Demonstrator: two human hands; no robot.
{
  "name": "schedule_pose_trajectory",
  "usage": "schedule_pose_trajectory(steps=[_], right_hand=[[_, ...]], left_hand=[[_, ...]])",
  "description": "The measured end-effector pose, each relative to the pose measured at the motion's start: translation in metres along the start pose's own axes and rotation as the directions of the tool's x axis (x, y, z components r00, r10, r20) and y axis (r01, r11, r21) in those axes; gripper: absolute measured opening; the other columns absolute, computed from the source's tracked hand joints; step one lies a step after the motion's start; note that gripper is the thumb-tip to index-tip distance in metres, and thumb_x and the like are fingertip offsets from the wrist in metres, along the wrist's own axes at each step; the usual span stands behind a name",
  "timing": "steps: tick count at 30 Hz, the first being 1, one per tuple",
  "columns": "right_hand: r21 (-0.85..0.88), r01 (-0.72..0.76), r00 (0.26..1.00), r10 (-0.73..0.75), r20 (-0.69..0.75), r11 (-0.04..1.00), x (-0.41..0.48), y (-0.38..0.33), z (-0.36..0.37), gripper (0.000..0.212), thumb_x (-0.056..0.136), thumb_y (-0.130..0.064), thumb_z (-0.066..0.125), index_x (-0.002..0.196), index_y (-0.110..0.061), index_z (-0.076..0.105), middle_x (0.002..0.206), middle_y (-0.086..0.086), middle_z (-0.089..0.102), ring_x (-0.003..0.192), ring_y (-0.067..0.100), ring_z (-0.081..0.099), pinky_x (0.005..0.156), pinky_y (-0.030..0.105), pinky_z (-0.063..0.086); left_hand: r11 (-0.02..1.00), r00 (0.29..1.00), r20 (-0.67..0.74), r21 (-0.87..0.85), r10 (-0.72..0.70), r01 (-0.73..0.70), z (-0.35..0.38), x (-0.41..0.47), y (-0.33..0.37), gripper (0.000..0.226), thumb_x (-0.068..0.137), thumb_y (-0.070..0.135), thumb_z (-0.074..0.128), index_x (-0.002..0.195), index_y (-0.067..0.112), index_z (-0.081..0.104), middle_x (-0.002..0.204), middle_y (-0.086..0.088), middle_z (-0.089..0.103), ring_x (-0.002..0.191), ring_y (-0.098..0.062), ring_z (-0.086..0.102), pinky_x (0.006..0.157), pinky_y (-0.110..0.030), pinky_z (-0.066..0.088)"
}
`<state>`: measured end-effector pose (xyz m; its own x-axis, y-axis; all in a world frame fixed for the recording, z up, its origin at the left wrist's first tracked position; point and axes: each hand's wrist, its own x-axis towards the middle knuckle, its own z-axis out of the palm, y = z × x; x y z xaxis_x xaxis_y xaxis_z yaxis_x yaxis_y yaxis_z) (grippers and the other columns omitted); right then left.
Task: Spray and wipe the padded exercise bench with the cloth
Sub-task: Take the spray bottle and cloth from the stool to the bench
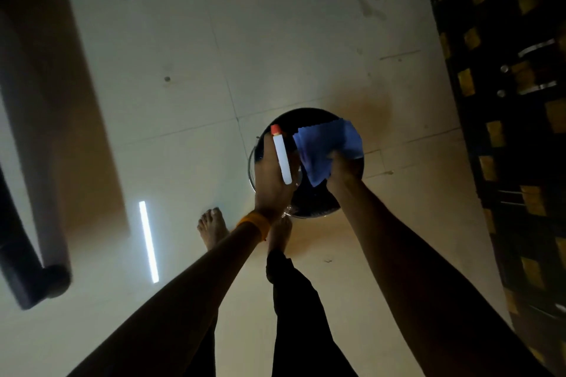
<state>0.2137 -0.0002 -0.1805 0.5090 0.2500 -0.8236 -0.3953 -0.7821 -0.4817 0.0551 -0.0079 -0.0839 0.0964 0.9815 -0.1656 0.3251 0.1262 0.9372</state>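
Note:
My left hand [271, 180] grips a white spray bottle [282, 159] with a red cap, held over a dark round bucket [309, 118] on the floor. My right hand [343, 167] holds a blue cloth [324, 144] just right of the bottle, above the same bucket. The padded exercise bench [33, 119] runs along the far left edge as a long dark pad, with black rounded legs at its ends. Both hands are well to the right of it.
A pale tiled floor [214, 55] lies between bucket and bench, with a bright light reflection [149, 242]. My bare feet [213, 228] stand just behind the bucket. A dark cabinet with yellow squares and metal handles [505, 101] lines the right side.

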Motion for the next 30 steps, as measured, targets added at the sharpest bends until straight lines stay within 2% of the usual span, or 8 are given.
schedule_pose_trajectory(steps=[4,7,9,13,16,21,26,30], right_hand=[[-0.126,0.202,0.969,-0.217,-0.120,0.971,-0.056,-0.031,0.038,0.037,0.099,-0.015,0.052,0.132,0.002,0.056,0.125,0.019,0.062,0.118,0.034,0.060,0.082,0.035,0.044],[-0.240,0.373,0.916,-0.397,-0.060,0.896,-0.104,-0.049,0.075,0.046,0.100,-0.014,0.052,0.143,0.001,0.047,0.144,0.018,0.053,0.131,0.033,0.051,0.099,0.033,0.038],[-0.334,0.436,0.892,-0.450,0.038,0.836,-0.133,-0.056,0.110,0.044,0.100,-0.014,0.051,0.141,0.002,0.046,0.143,0.019,0.051,0.131,0.033,0.049,0.098,0.028,0.032],[-0.258,0.409,0.903,-0.347,0.253,0.875,-0.208,-0.065,0.206,0.022,0.086,-0.014,0.052,0.107,-0.011,0.055,0.108,0.009,0.060,0.101,0.028,0.057,0.081,0.033,0.042],[-0.213,0.395,0.854,-0.271,0.445,0.894,-0.267,-0.065,0.277,0.021,0.082,-0.013,0.054,0.101,-0.016,0.063,0.099,-0.001,0.065,0.096,0.019,0.063,0.073,0.030,0.050],[-0.203,0.454,0.734,-0.234,0.637,0.868,-0.331,-0.056,0.395,0.037,0.080,-0.025,0.073,0.115,-0.018,0.066,0.117,-0.002,0.069,0.112,0.019,0.066,0.098,0.042,0.054],[-0.262,0.693,0.598,-0.331,0.730,0.672,-0.365,-0.040,0.499,0.025,0.088,-0.011,0.070,0.107,-0.020,0.055,0.097,-0.008,0.062,0.090,0.017,0.060,0.075,0.031,0.048],[-0.290,0.781,0.496,-0.269,0.825,0.552,-0.385,-0.030,0.568,0.023,0.088,-0.007,0.068,0.093,-0.024,0.053,0.086,-0.007,0.058,0.078,0.016,0.056,0.067,0.028,0.043]], left_hand=[[0.998,0.995,-0.083,0.014,-0.061,0.062,-0.052,0.011,0.001,0.030,0.097,0.016,0.058,0.122,0.003,0.048,0.070,-0.003,0.059,0.059,-0.013,0.059,0.054,-0.018,0.047],[0.998,0.984,-0.165,-0.008,-0.059,0.059,-0.108,0.024,-0.002,0.027,0.099,0.011,0.062,0.123,0.006,0.050,0.068,-0.005,0.061,0.063,-0.019,0.061,0.057,-0.023,0.051],[0.998,0.972,-0.227,-0.011,-0.057,0.056,-0.151,0.033,-0.004,0.028,0.099,0.014,0.063,0.124,0.006,0.051,0.069,0.004,0.060,0.065,-0.015,0.063,0.058,-0.019,0.053],[0.998,0.928,-0.367,-0.030,-0.069,0.063,-0.249,0.047,-0.008,0.029,0.100,0.019,0.063,0.124,0.006,0.052,0.067,0.008,0.059,0.064,-0.014,0.062,0.055,-0.015,0.049],[0.996,0.878,-0.470,-0.042,-0.086,0.075,-0.332,0.050,-0.012,0.028,0.100,0.022,0.063,0.122,0.009,0.052,0.064,0.004,0.057,0.056,-0.016,0.057,0.054,-0.028,0.049],[0.990,0.794,-0.591,-0.067,-0.142,0.127,-0.455,0.046,-0.028,0.024,0.101,0.032,0.062,0.114,0.014,0.052,0.067,-0.011,0.060,0.060,-0.030,0.059,0.061,-0.052,0.050],[0.975,0.661,-0.717,-0.137,-0.219,0.175,-0.549,0.045,-0.061,0.019,0.100,0.033,0.063,0.112,0.021,0.053,0.074,-0.005,0.062,0.067,-0.025,0.061,0.067,-0.048,0.051],[0.962,0.569,-0.779,-0.169,-0.265,0.217,-0.602,0.051,-0.089,0.022,0.100,0.032,0.062,0.117,0.020,0.054,0.076,0.005,0.061,0.069,-0.019,0.062,0.068,-0.043,0.053]])
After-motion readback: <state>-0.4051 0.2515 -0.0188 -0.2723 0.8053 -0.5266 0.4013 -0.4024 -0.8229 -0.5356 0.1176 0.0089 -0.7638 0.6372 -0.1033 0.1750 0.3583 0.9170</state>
